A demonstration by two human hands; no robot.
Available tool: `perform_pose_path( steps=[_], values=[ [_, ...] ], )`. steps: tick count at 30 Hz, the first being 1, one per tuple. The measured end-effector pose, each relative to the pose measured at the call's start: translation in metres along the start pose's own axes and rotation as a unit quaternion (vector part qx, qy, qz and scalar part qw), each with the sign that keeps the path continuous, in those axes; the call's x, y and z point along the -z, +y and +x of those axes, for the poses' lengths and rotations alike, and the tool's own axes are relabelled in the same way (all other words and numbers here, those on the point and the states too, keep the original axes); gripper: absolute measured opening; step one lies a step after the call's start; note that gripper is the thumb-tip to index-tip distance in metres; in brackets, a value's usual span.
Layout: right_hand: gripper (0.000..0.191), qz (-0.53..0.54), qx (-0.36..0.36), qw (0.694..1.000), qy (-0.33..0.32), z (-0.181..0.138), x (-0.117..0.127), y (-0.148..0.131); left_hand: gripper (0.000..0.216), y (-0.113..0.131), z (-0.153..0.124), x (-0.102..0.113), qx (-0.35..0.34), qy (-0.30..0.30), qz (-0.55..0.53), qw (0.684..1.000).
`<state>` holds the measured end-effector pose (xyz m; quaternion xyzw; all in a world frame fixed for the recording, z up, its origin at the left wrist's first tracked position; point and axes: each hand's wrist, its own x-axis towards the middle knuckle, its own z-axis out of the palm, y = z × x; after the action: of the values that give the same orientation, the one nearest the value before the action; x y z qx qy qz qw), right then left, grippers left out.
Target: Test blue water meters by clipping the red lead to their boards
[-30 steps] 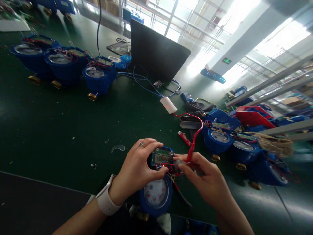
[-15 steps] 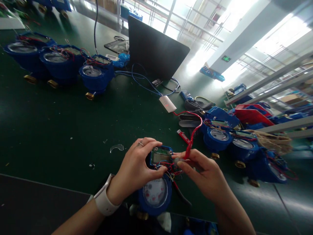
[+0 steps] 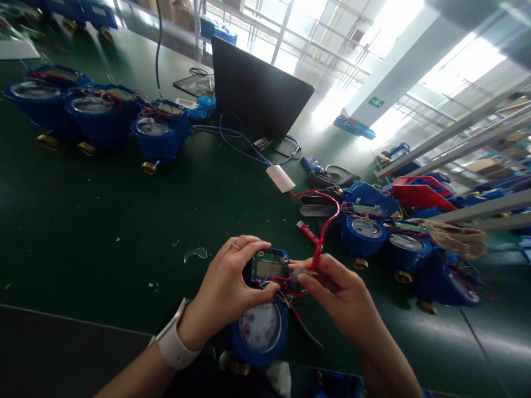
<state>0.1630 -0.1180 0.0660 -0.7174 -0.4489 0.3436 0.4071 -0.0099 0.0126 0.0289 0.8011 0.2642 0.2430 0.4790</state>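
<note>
A blue water meter (image 3: 260, 329) with a round clear dial stands at the table's front edge, close to me. My left hand (image 3: 226, 282) is closed around its upper housing, fingers on the far rim and thumb on the near side. Inside that housing a circuit board with a grey display (image 3: 267, 269) shows, with thin coloured wires beside it. My right hand (image 3: 342, 290) pinches a pale, translucent connector (image 3: 297, 275) against the housing's right side. A red cable (image 3: 333, 216) runs from there to a small white box (image 3: 280, 178). The connector's exact contact is hidden by my fingers.
Several more blue meters stand in groups at the left (image 3: 153, 135) and right (image 3: 365, 229). Behind are an open laptop (image 3: 261, 88) and blue cables (image 3: 236, 142). A red-labelled stick (image 3: 307, 232), a dark-handled tool (image 3: 306, 330) and a clear plastic scrap (image 3: 194, 254) lie nearby.
The whole view has shifted slightly. Both hands keep the same hold on the meter and the connector, with hardly any movement between them.
</note>
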Motion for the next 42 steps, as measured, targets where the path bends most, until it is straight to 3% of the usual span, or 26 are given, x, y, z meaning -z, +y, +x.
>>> perform_pose_path(
  steps=[13,21,42],
  values=[
    [0.012,0.0,0.014,1.0,-0.004,0.0007,-0.0008,0.0008,0.048,-0.0014,-0.0018,-0.0005,0.006,-0.003,0.004,1.0],
    [0.007,0.072,0.057,0.996,0.009,0.0024,0.0039,-0.0045,0.047,-0.002,-0.0023,0.001,0.008,-0.002,-0.009,1.0],
    [0.011,0.008,0.057,0.998,-0.01,0.0061,0.0025,-0.0015,0.047,-0.0007,-0.001,0.0014,0.004,0.004,-0.011,1.0]
  ],
)
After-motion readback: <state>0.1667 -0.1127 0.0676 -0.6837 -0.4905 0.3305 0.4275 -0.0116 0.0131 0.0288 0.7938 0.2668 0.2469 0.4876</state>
